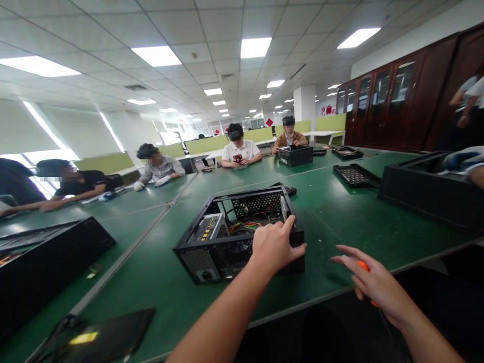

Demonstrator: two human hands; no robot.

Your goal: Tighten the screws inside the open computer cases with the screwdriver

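Observation:
An open black computer case (234, 247) lies on the green table, its upper side uncovered. Inside it a power supply (209, 228) with a yellow-marked label sits at the left, beside coloured cables (245, 227). My left hand (274, 244) grips the case's near right corner, thumb on the outer face and index finger along the top edge. Right of the case, above the table's near edge, my right hand (372, 277) holds an orange-handled screwdriver (363, 265) against the palm. Its thumb and index finger reach forward, and most of the screwdriver is hidden.
Another black case (56, 267) stands at the left, near a dark flat panel (113, 330). At the right, a co-worker's gloved hand (463, 159) rests over a case (419, 194). A black perforated panel (356, 175) lies farther back. Several people sit around the table (321, 217).

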